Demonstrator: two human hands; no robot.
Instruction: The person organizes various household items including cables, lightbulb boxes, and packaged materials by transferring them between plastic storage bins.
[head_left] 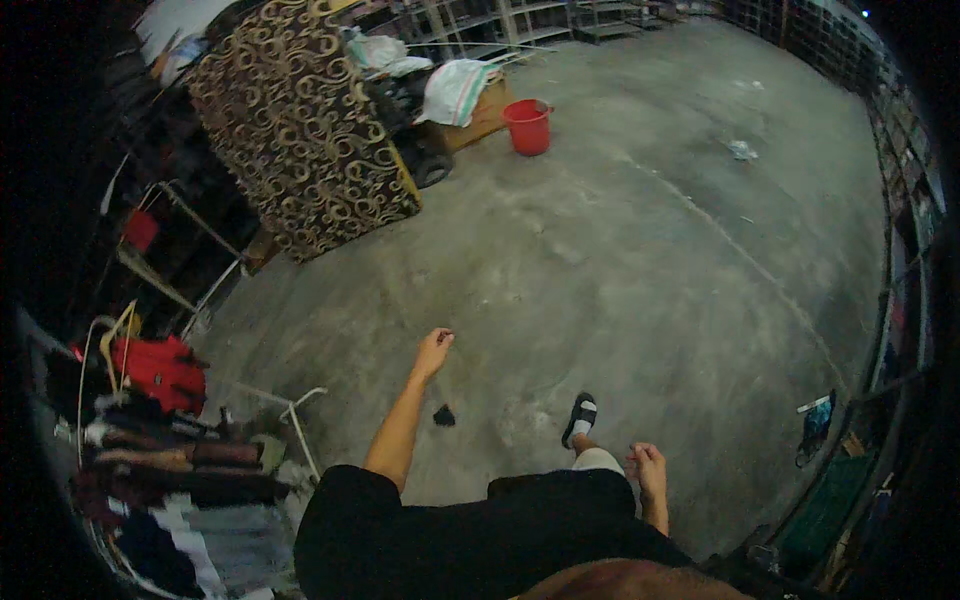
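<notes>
My left hand (435,352) is held out ahead of me over the bare concrete floor, its fingers curled in. A dark spot shows at its fingertips, too small to name. Close to my right side, my right hand (650,467) also has bent fingers, with a tiny reddish speck by them that I cannot identify. Neither hand touches anything around it. A small black scrap (444,415) lies on the floor below my left hand. One foot in a dark slide sandal (580,415) and white sock is stepped forward between my hands.
Left of me stands a rack with hanging clothes (190,470) and a white metal bar (300,430). Farther off, a patterned mattress (300,130) leans near a red bucket (528,128) and a white sack (460,92). Shelving (905,170) lines the right; crumpled plastic (742,150) lies on the floor.
</notes>
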